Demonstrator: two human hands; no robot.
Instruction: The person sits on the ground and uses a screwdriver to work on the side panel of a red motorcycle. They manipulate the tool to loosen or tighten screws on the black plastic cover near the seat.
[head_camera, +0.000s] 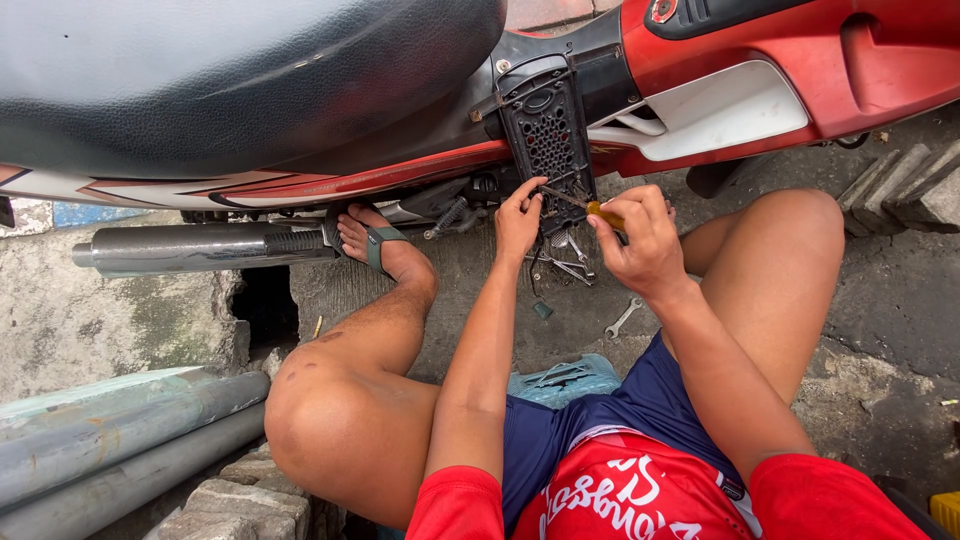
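Person squats beside a red motorcycle (720, 60), black seat (240, 70) up top, chrome exhaust pipe (190, 247) at left. Work is on the black perforated footrest panel (548, 135) hanging under the frame.

Right hand (640, 240): fingers wrapped tight round a yellow-handled screwdriver (600, 212), shaft angled up-left, tip at the panel's lower edge. Left hand (518, 218): fingertips pressed together against the bottom of the same panel, just beside the screwdriver tip (whether it pinches a screw or only steadies the panel, cannot tell).

Progress, as a judgement: the panel looks mounted but still being worked at its lower fixing, so the fastening there reads as mid-way, not finished. Upper screws near the frame look seated (too small to be sure).

On the concrete ground (880, 300) below the hands: a loose cluster of metal tools (565, 265) and a small spanner (622, 318), apart from the hands. A light-blue tray (560, 380) with more tools sits between the knees. Left foot in a sandal (375, 245) rests against the exhaust. Grey pipes (110, 430) and paving blocks (240, 500) lie at lower left.
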